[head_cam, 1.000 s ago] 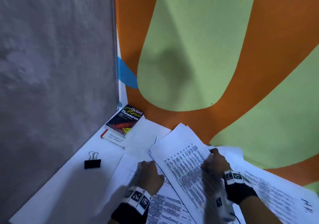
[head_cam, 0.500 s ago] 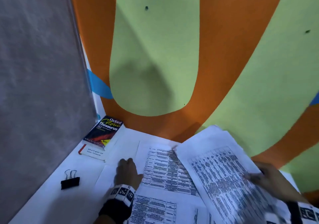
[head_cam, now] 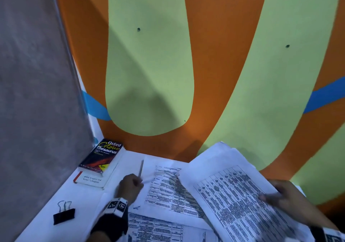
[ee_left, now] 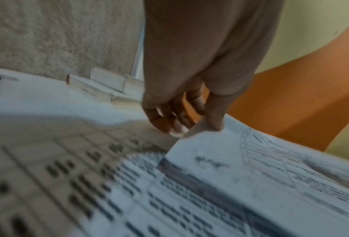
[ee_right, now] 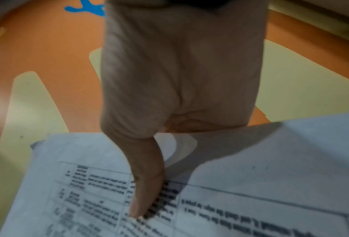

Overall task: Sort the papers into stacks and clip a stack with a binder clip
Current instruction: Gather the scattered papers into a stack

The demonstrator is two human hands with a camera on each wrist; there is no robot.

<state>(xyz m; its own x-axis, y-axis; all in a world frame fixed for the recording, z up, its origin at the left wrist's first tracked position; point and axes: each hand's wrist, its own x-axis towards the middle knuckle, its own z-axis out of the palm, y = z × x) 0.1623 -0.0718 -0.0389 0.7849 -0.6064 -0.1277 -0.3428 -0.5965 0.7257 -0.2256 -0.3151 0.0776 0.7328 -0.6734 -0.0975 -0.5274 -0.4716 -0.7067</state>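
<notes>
While earlier flat, left hand [head_cam: 130, 186] now pinching sheet corner [ee_left: 205, 128].

A: The white printed paper sheets [head_cam: 233, 195] look thin and matt, bending softly at 3 o'clock where they lift off the smooth white tabletop [head_cam: 46, 223].

B: And the black binder clip [head_cam: 64, 216] at 8 o'clock?

A: Dull black body, with thin bare-metal wire handles. The dark Oxford thesaurus paperback [head_cam: 102, 157] at 10 o'clock has a glossy card cover.

B: The walls?

A: The grey wall [head_cam: 33, 92] at 9 o'clock is rough and grainy; the orange-and-green painted wall [head_cam: 149, 73] at 12 o'clock is smooth and matt.
</notes>
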